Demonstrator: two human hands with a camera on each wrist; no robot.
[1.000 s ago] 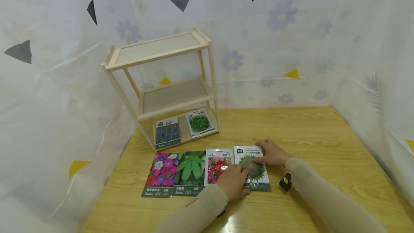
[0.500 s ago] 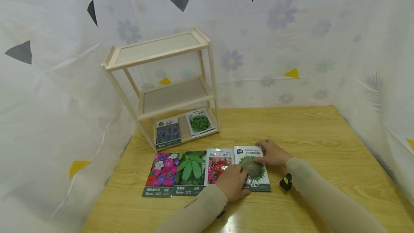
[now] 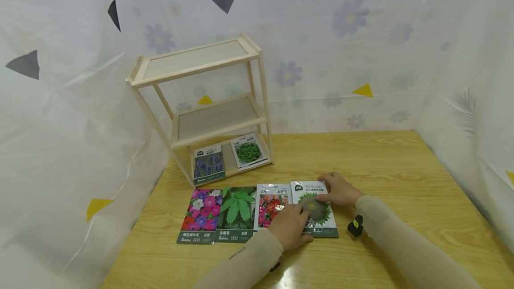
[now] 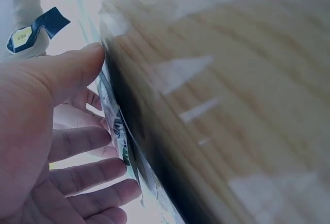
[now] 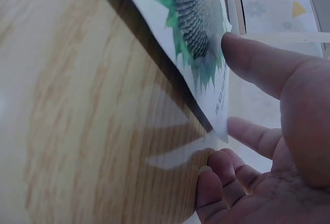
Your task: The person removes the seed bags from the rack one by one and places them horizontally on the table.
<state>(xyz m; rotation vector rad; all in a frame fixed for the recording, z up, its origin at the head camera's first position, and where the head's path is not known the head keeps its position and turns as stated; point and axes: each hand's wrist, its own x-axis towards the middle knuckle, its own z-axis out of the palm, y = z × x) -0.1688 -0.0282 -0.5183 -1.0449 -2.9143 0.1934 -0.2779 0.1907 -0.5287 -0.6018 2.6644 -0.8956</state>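
Note:
On the table lies a seed packet with a sunflower head on it [image 3: 315, 200], the rightmost of a row. My left hand [image 3: 289, 226] rests over its lower left part and the right edge of a red-flower seed packet [image 3: 271, 204]. In the left wrist view its fingers are extended beside the packet's edge. My right hand [image 3: 339, 190] touches the sunflower packet's upper right side. In the right wrist view the thumb lies on the packet's face, a finger meets its corner, and the other fingers rest by the wooden surface.
Further left lie a green-leaf seed packet [image 3: 237, 211] and a pink-and-purple-flower seed packet [image 3: 201, 213]. Behind them stands a three-level wooden shelf [image 3: 218, 121]. Its bottom level holds a lavender packet [image 3: 209, 164] and a green-herb packet [image 3: 248, 151]. Patterned sheeting surrounds the table.
The sunflower packet and both hands appear very slightly further right, by only a few pixels. The other packets and the shelf look the same.

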